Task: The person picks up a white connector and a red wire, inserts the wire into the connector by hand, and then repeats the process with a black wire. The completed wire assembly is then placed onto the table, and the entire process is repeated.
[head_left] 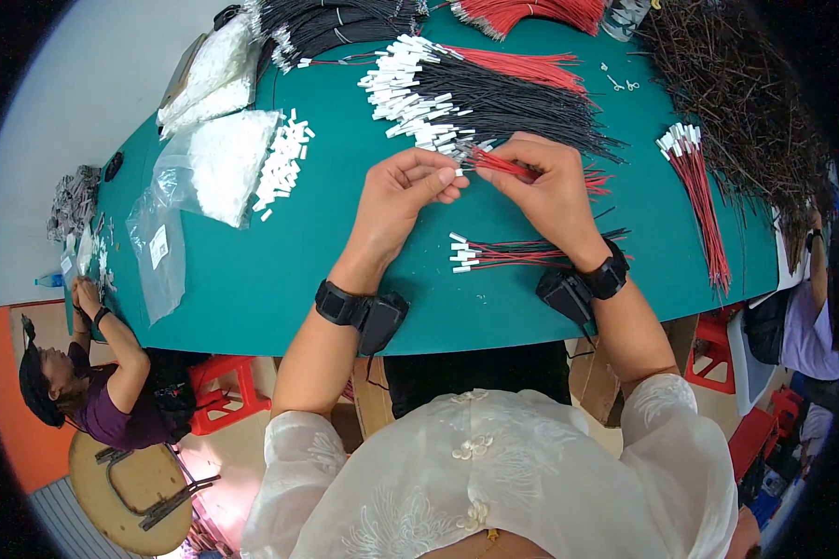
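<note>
The smooth green bench (345, 261) is lit brightly and fairly evenly; the source of the light cannot be told. Glare is thrown back by the flat clear plastic bag (163, 270) at the left, and the plump bag of small white pieces (228, 163) is almost washed out. The pale floor (216, 456) at the near left is flooded with pinkish brightness. The bare hands (405, 194) are rendered sharply. Straight edges are bowed toward the rim, and the corners are blacked out.
</note>
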### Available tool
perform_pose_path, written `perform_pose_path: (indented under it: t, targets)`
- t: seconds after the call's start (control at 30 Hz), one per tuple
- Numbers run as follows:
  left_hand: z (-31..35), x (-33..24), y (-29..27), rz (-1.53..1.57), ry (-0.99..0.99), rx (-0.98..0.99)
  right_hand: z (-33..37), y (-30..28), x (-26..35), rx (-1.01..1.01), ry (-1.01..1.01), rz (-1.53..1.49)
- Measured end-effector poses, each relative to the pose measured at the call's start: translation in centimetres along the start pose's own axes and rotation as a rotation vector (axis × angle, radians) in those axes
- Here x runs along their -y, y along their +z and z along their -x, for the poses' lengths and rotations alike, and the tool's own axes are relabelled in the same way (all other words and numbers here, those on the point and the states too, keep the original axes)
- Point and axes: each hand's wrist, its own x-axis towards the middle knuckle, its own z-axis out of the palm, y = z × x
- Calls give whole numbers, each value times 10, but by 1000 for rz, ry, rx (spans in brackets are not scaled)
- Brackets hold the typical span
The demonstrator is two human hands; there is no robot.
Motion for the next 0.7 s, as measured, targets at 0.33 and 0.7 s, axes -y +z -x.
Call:
perform_pose_path:
  t: [0.33,0.7]
  targets:
    - [1,0,1,-4,7,-15,1,2,-4,-11,-25,11]
    - [1,4,10,-30,32,-50,4,12,-9,-2,33,-1]
